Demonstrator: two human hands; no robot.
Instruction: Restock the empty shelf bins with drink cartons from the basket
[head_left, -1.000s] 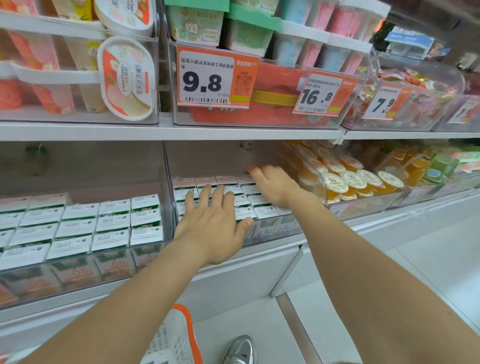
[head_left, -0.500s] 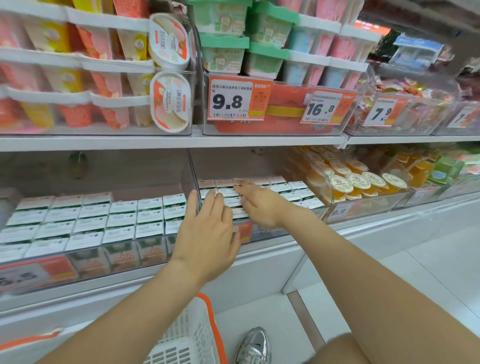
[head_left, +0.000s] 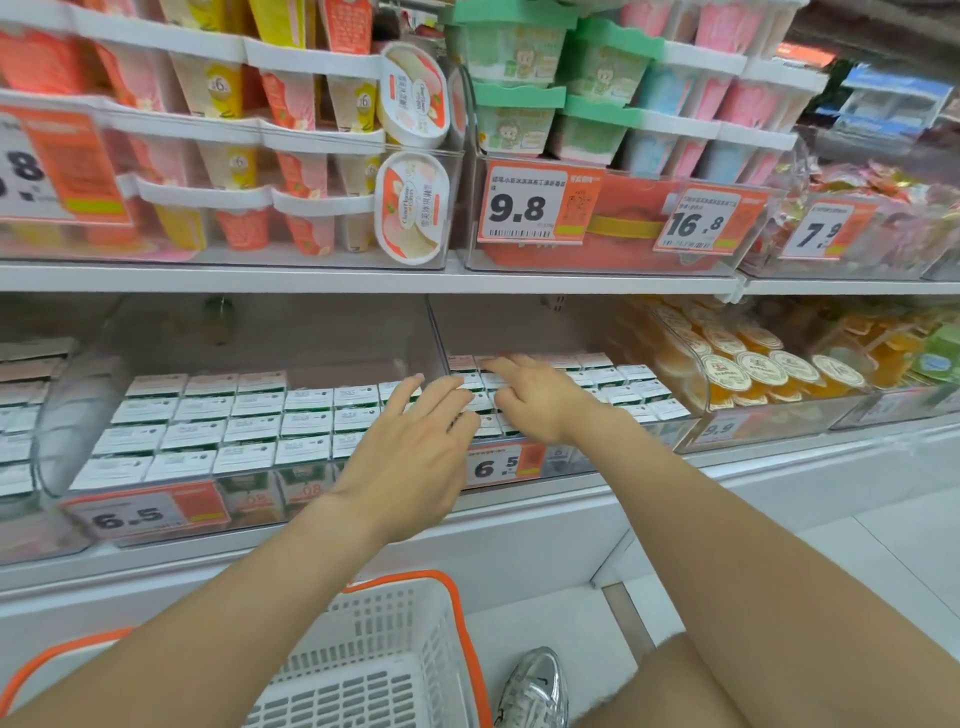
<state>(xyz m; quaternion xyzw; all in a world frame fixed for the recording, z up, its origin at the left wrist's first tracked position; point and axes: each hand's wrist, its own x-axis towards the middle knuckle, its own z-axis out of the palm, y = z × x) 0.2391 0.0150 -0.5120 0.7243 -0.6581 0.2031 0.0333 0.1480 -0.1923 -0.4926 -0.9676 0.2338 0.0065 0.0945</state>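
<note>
Cartons (head_left: 636, 373): packed rows.
Left hand (head_left: 410, 457): fingers straight, empty, above cartons.
Right hand (head_left: 535, 400): straight fingers touch carton tops, gripping nothing.

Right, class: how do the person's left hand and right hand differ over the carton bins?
The left hand lies nearer the front, fingers spread across the clear divider; the right hand reaches farther back, over the right bin only. The left hand's fingers are straight; the right hand's bend onto the cartons. Both are bare, gripping nothing.

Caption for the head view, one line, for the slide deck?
Left hand and right hand, both open, reach over rows of cartons in clear shelf bins; white basket below.
</note>
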